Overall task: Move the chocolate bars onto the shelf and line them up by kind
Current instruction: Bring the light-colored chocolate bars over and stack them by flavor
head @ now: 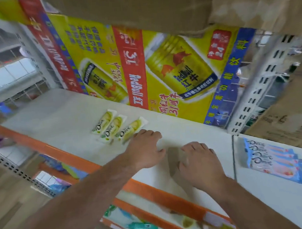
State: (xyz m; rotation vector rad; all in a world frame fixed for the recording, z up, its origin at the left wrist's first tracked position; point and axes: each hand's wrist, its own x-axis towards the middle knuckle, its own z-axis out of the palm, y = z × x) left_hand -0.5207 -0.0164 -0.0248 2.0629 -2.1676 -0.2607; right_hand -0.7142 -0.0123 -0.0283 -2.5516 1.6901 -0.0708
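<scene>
I count three pale green-and-yellow Dove chocolate bars (113,128) lying side by side mid-way along the white shelf board (54,112), in glossy wrappers with white script. Four blue-and-pink Dove chocolate bars (274,159) overlap at the right. My left hand (146,148), fingers relaxed, touches the nearest green bar. My right hand (201,163) rests spread on the board and holds nothing.

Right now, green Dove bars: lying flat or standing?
Flat: all three green Dove bars lie face up on the shelf, side by side, logos showing.
</scene>
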